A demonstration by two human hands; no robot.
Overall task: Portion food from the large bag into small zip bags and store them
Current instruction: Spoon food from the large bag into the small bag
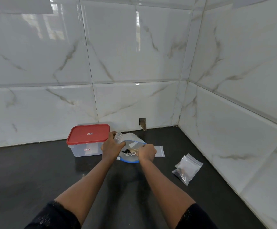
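Mid-portioning at the dark desk (35,171): you have both hands at the mouth of the large bag (131,161), which stands open at the centre of the frame, its blue rim spread wide. Your left hand (111,146) pinches a small zip bag (118,137) at the large bag's upper left edge. Your right hand (147,152) is curled round what looks like a pale spoon (132,150) reaching into the bag, where some dark food (125,152) lies; whether the spoon is loaded is too small to tell.

Part of the job looks done. At right of centre, well apart from the large bag, a little pile of filled bags (188,168) rests on the desk. Just beyond your right hand lies a flat bag (159,151), apparently still empty.

Storage appears not yet begun. The clear container (88,149) left of the large bag keeps its red lid (88,133) on, and nothing can be made out inside it. By this reading, the held bag needs filling and sealing, then the flat one.
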